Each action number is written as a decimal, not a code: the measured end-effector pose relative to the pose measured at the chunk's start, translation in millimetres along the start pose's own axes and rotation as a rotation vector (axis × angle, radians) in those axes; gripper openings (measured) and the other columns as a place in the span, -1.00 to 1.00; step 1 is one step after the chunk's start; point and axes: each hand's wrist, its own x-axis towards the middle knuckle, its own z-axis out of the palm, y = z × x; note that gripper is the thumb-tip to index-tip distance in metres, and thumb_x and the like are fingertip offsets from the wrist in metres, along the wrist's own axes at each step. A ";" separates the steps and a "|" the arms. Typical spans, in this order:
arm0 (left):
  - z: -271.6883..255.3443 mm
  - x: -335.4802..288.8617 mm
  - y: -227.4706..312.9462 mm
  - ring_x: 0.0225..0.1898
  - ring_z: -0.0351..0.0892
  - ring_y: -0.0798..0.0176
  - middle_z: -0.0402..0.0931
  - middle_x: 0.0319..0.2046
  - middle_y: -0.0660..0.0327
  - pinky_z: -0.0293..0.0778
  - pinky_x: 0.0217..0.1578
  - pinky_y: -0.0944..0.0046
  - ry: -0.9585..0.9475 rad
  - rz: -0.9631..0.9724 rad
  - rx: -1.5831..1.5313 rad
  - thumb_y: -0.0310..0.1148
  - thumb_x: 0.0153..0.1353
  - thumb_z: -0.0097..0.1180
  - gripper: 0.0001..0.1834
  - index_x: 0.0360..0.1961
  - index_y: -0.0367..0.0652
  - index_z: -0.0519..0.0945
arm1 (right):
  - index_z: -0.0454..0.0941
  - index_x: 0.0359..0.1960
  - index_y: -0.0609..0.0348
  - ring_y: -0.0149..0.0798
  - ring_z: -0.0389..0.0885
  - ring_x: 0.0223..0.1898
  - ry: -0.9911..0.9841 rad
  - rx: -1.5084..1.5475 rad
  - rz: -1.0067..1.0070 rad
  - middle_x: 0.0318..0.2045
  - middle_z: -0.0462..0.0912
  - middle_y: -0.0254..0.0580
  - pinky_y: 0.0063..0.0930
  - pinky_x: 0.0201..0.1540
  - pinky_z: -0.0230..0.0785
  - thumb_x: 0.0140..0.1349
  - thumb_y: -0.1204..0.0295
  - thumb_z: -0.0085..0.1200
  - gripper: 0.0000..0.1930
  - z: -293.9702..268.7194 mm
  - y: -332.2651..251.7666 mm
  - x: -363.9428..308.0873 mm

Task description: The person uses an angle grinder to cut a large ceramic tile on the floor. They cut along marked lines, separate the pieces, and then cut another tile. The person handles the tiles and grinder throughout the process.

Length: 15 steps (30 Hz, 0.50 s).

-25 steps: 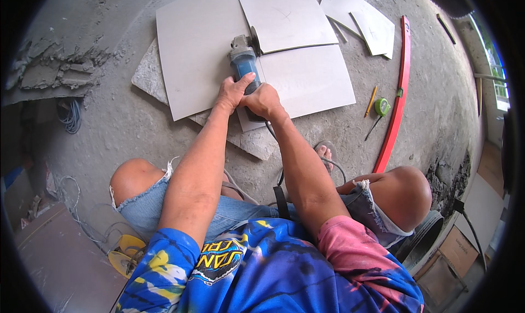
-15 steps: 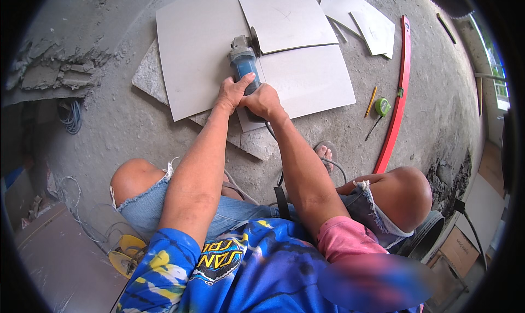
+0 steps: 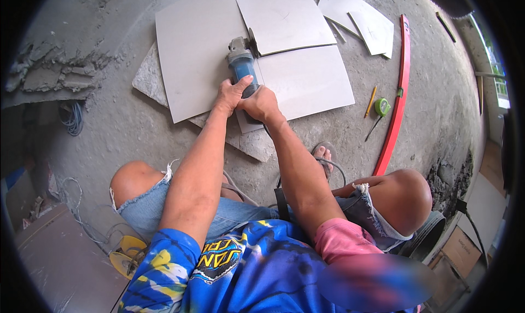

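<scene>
Both my hands are closed around a blue angle grinder [image 3: 241,67] with a grey metal head. My left hand [image 3: 229,95] wraps its left side, thumb lying over the body. Gripping the rear part is my right hand [image 3: 261,103]; the fingers underneath are hidden. The grinder's thin disc [image 3: 252,42] stands on edge at the left edge of a light tile piece [image 3: 287,18]. Beneath lie a large pale tile [image 3: 197,56] on the left and another tile part [image 3: 306,80] on the right. A rough slab [image 3: 149,78] supports them.
Right of the tiles lie a pencil [image 3: 371,101], a green tape measure [image 3: 382,107] and a long red level [image 3: 395,116]. Tile offcuts [image 3: 374,31] rest at the far right. A power cord [image 3: 340,170] loops by my foot. A black bucket [image 3: 426,237] stands beside my right knee.
The grinder and both my hands have shifted very slightly left and toward the far side. My grip is the same, and the tiles look nearly unmoved.
</scene>
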 end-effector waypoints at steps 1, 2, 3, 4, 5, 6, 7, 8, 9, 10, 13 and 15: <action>0.7 1.0 -0.3 -0.27 0.65 0.20 0.65 -0.23 0.02 0.59 -0.20 0.19 0.002 0.012 -0.009 0.20 -0.05 0.46 -0.16 -0.07 -0.43 0.60 | 0.68 -0.36 0.53 0.08 0.77 -0.26 0.031 -0.001 -0.012 -0.38 0.73 0.27 -0.21 -0.13 0.59 -0.25 -0.02 0.42 -0.32 3.0 2.3 1.5; 1.1 1.8 -0.6 -0.27 0.66 0.18 0.66 -0.23 0.00 0.59 -0.20 0.17 0.004 0.024 -0.018 0.20 -0.07 0.47 -0.15 -0.07 -0.45 0.61 | 0.68 -0.40 0.52 0.05 0.78 -0.31 0.063 -0.001 -0.023 -0.42 0.73 0.24 -0.23 -0.16 0.59 -0.27 -0.02 0.44 -0.32 4.8 4.5 2.4; 1.1 1.7 1.5 -0.27 0.66 0.18 0.65 -0.23 0.02 0.59 -0.19 0.18 -0.003 0.021 -0.025 0.19 -0.06 0.47 -0.16 -0.06 -0.43 0.61 | 0.68 -0.41 0.51 0.04 0.78 -0.31 0.064 0.007 -0.039 -0.43 0.73 0.22 -0.23 -0.17 0.59 -0.27 -0.02 0.44 -0.33 4.4 5.1 2.8; 1.0 0.8 3.3 -0.26 0.66 0.19 0.65 -0.23 0.03 0.59 -0.18 0.19 -0.011 0.018 -0.033 0.18 -0.06 0.47 -0.17 -0.06 -0.42 0.61 | 0.68 -0.42 0.49 0.03 0.78 -0.32 0.067 0.016 -0.054 -0.44 0.73 0.21 -0.23 -0.17 0.59 -0.27 -0.01 0.44 -0.35 3.9 6.0 2.5; 1.3 -0.4 5.1 -0.25 0.66 0.19 0.65 -0.22 0.04 0.59 -0.17 0.19 -0.020 0.016 -0.040 0.17 -0.06 0.47 -0.18 -0.05 -0.41 0.61 | 0.68 -0.42 0.48 0.03 0.77 -0.33 0.069 0.025 -0.069 -0.44 0.73 0.19 -0.23 -0.17 0.60 -0.27 0.00 0.44 -0.36 2.9 7.2 2.0; 3.5 -3.8 9.6 -0.25 0.65 0.20 0.65 -0.22 0.06 0.58 -0.16 0.21 -0.023 0.051 -0.057 0.21 -0.04 0.46 -0.17 -0.04 -0.39 0.60 | 0.65 -0.36 0.49 0.05 0.77 -0.29 0.061 0.043 -0.068 -0.40 0.73 0.21 -0.22 -0.14 0.60 -0.26 0.03 0.43 -0.35 0.6 5.8 0.5; 7.4 -7.7 13.6 -0.24 0.65 0.22 0.64 -0.22 0.07 0.57 -0.15 0.22 -0.029 0.087 -0.074 0.24 -0.03 0.45 -0.16 -0.04 -0.38 0.60 | 0.63 -0.29 0.50 0.07 0.77 -0.26 0.054 0.061 -0.065 -0.36 0.73 0.23 -0.22 -0.11 0.60 -0.25 0.05 0.42 -0.34 -2.6 5.0 -1.2; 10.9 -9.8 19.0 -0.23 0.64 0.23 0.64 -0.21 0.08 0.56 -0.13 0.23 -0.035 0.122 -0.092 0.27 -0.02 0.44 -0.14 -0.03 -0.36 0.60 | 0.61 -0.22 0.51 0.10 0.77 -0.22 0.048 0.079 -0.062 -0.31 0.73 0.25 -0.21 -0.08 0.60 -0.24 0.08 0.42 -0.32 -6.5 4.6 -2.8; 8.8 -8.2 21.2 -0.22 0.64 0.23 0.64 -0.22 0.08 0.56 -0.12 0.24 -0.066 0.139 -0.150 0.32 0.01 0.39 -0.11 0.00 -0.36 0.58 | 0.60 -0.21 0.49 0.08 0.77 -0.23 0.069 0.133 -0.054 -0.32 0.73 0.23 -0.22 -0.09 0.60 -0.24 0.10 0.42 -0.33 -11.6 -1.4 -6.0; 6.8 -6.5 23.6 -0.21 0.64 0.24 0.63 -0.22 0.08 0.56 -0.10 0.24 -0.098 0.157 -0.207 0.37 0.04 0.35 -0.07 0.03 -0.37 0.55 | 0.59 -0.21 0.47 0.06 0.77 -0.24 0.091 0.187 -0.045 -0.32 0.73 0.21 -0.23 -0.09 0.59 -0.25 0.12 0.42 -0.35 -18.2 -7.6 -9.3; 2.3 4.3 23.4 -0.17 0.65 0.21 0.63 -0.20 0.04 0.58 -0.05 0.21 -0.183 0.028 -0.441 0.47 0.10 0.20 0.02 0.11 -0.40 0.48 | 0.58 -0.21 0.43 0.01 0.77 -0.25 0.220 0.293 -0.068 -0.33 0.73 0.16 -0.25 -0.11 0.59 -0.25 0.18 0.42 -0.39 -39.4 -13.7 -7.8; 17.2 9.6 27.5 -0.15 0.66 0.13 0.62 -0.19 -0.01 0.61 -0.01 0.14 -0.106 -0.084 -0.497 0.49 0.15 0.12 0.08 0.18 -0.46 0.38 | 0.60 -0.29 0.33 -0.23 0.72 -0.39 0.374 0.338 -0.110 -0.43 0.72 -0.06 -0.33 -0.24 0.57 -0.22 0.23 0.39 -0.52 -60.9 -11.1 -4.9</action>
